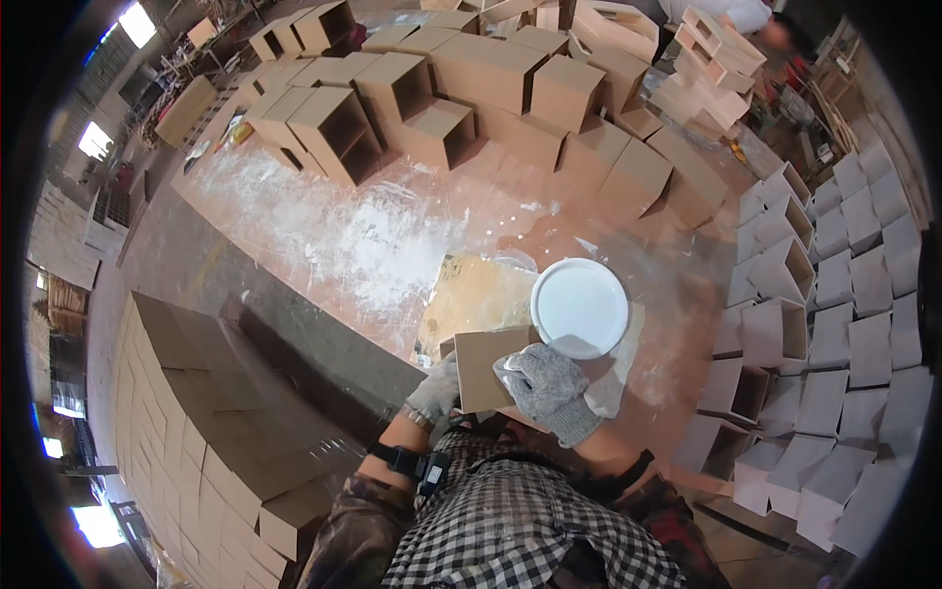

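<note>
A small brown box is held close in front of my body, tilted, at the near edge of the table. My left hand, in a grey knit glove, grips the box from its left side; the fingertips are hidden behind it. Over the box's right part lies my right hand, gloved alike, with its fingers curled closed. Whatever the right hand may hold cannot be made out. Just beyond it stands a round white tub that looks filled with something white. A stained wooden board lies beside the tub.
Brown boxes stand in rows along the table's far side. Stacked white-grey boxes rise on the right, and a large brown stack on the left. White smears mark the reddish tabletop. Another person is at the far right.
</note>
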`<state>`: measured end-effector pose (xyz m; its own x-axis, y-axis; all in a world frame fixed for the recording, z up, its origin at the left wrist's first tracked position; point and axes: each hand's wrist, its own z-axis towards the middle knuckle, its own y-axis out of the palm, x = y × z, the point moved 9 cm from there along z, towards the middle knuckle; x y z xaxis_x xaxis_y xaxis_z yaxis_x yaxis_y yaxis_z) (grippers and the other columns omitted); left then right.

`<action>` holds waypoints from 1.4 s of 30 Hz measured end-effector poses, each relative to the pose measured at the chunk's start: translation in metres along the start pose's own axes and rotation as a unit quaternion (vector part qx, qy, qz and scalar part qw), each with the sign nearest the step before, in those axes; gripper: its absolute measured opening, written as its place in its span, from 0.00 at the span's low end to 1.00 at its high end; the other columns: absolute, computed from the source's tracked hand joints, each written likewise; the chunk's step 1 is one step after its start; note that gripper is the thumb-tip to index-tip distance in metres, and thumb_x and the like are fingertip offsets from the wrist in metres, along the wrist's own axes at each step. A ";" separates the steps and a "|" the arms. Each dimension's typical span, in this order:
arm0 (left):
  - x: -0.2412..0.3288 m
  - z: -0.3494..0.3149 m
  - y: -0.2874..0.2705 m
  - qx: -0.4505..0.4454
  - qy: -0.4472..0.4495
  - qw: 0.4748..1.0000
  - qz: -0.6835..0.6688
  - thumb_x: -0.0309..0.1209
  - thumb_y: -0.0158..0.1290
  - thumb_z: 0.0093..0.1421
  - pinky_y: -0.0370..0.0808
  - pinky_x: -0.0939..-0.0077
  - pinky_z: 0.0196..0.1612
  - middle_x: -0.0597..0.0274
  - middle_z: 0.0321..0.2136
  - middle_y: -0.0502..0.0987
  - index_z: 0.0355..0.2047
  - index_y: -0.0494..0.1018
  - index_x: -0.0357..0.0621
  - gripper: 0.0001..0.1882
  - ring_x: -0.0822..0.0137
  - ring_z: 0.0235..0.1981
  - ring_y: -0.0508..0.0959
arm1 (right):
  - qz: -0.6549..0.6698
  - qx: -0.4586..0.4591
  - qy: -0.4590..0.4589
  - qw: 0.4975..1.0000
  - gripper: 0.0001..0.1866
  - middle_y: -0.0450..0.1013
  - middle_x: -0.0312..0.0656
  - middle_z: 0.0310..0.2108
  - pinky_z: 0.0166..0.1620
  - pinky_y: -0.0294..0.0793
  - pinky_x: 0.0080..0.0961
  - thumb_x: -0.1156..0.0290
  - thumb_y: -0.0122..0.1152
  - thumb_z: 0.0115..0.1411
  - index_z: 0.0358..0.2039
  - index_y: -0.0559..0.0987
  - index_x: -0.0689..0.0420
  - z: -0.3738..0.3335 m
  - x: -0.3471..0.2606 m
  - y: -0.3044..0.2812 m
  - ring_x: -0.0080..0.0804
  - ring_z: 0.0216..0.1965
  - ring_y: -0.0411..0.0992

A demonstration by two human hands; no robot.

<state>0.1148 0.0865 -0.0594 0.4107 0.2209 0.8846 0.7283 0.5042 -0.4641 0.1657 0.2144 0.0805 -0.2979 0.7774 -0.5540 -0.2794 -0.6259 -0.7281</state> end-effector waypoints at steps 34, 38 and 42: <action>-0.034 0.003 0.047 -0.084 0.013 0.949 0.304 0.47 0.52 0.52 0.72 0.61 0.26 0.53 0.34 0.76 0.48 0.72 0.47 0.26 0.49 0.30 0.76 | -0.227 0.025 -0.044 0.973 0.04 0.67 0.42 0.23 0.30 0.69 0.37 0.74 0.55 0.44 0.25 0.74 0.53 0.025 -0.053 -0.005 0.37 0.26 0.69; -0.039 -0.007 0.043 -0.035 0.064 0.966 0.248 0.47 0.52 0.52 0.73 0.62 0.28 0.52 0.34 0.76 0.48 0.72 0.46 0.26 0.48 0.32 0.75 | -0.180 -0.109 -0.060 0.976 0.03 0.66 0.42 0.23 0.31 0.70 0.37 0.72 0.54 0.44 0.23 0.72 0.53 0.020 -0.060 0.023 0.37 0.27 0.69; 0.008 0.016 0.034 -0.126 0.063 0.955 0.263 0.46 0.51 0.53 0.74 0.59 0.34 0.46 0.42 0.72 0.51 0.69 0.45 0.27 0.48 0.39 0.74 | -0.228 -0.097 0.005 0.969 0.02 0.67 0.42 0.24 0.31 0.70 0.38 0.70 0.53 0.47 0.23 0.72 0.54 0.057 0.019 0.031 0.41 0.28 0.69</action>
<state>0.1338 0.1183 -0.0674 0.8065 0.2786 0.5215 0.5062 0.1304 -0.8525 0.0988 0.2062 0.0701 -0.1755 0.9715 -0.1596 -0.2022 -0.1942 -0.9599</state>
